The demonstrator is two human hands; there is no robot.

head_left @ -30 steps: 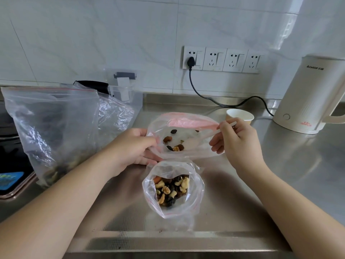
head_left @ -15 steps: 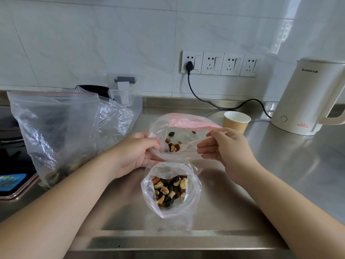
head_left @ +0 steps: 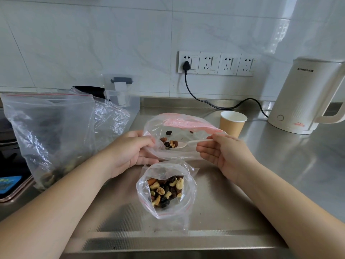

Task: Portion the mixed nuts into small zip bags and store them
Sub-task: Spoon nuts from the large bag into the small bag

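A small clear zip bag (head_left: pixel 188 204) stands open on the steel counter (head_left: pixel 280 174), partly filled with mixed nuts (head_left: pixel 166 189). Just behind it lies a larger thin bag with a pink tint (head_left: pixel 179 124), holding a few nuts. My left hand (head_left: pixel 128 152) grips that bag's left edge and keeps its mouth open. My right hand (head_left: pixel 227 156) pinches the handle of a white plastic spoon (head_left: pixel 188 143). The spoon's bowl is inside the pink bag with several nuts on it.
A big clear zip bag (head_left: pixel 48 131) with nuts at its bottom slumps at the left, beside a clear container (head_left: pixel 123 96). A paper cup (head_left: pixel 232 124) and a white kettle (head_left: pixel 302 98) stand at the back right, its black cord (head_left: pixel 205 103) running to wall sockets.
My right hand has dropped from above the pink bag to its right edge and turned, so the spoon now reaches in with nuts on it. My left hand keeps its grip.
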